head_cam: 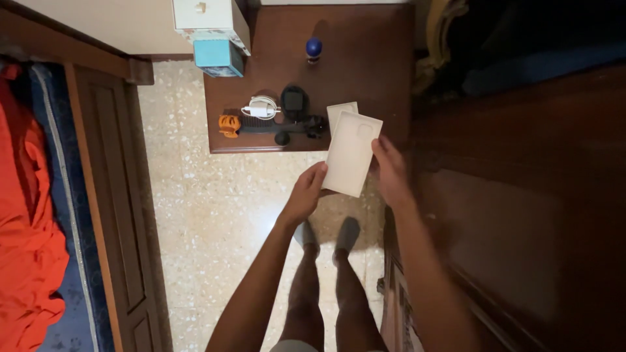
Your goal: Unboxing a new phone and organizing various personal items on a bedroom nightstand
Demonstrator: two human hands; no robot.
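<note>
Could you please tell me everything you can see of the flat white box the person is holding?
The white box is a shallow, pale rectangular tray, seemingly cardboard, with a moulded recess near its top. It is held in the air, slightly tilted, over the front edge of the dark wooden table. The left hand grips its lower left corner and the right hand its right edge.
</note>
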